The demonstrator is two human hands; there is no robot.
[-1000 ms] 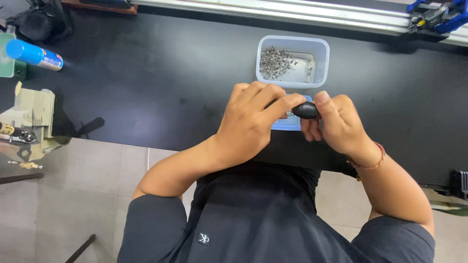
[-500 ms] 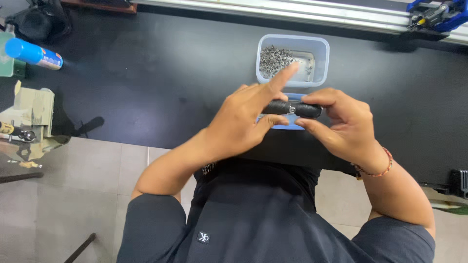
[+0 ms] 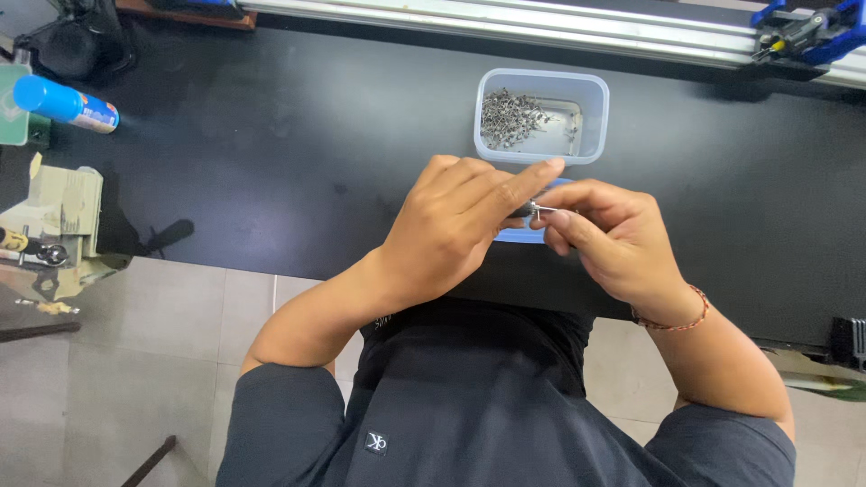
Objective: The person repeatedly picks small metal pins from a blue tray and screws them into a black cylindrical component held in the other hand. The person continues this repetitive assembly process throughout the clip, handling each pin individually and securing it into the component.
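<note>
Pinching a small dark part with a thin metal piece (image 3: 538,210) between them, the person's left hand (image 3: 456,230) and right hand (image 3: 613,239) meet above the front edge of the black table (image 3: 271,162). The left fingers (image 3: 528,180) are closed together on the part, index finger stretched over it; the right fingers (image 3: 564,221) are clamped on the metal piece from the other side. Just under the fingers a pale blue flat thing (image 3: 520,235) lies on the table. Just beyond the fingertips stands a clear plastic tub (image 3: 541,83) holding a heap of small metal parts (image 3: 507,115). Well off to the left fingers' side lies a blue spray can (image 3: 65,104).
</note>
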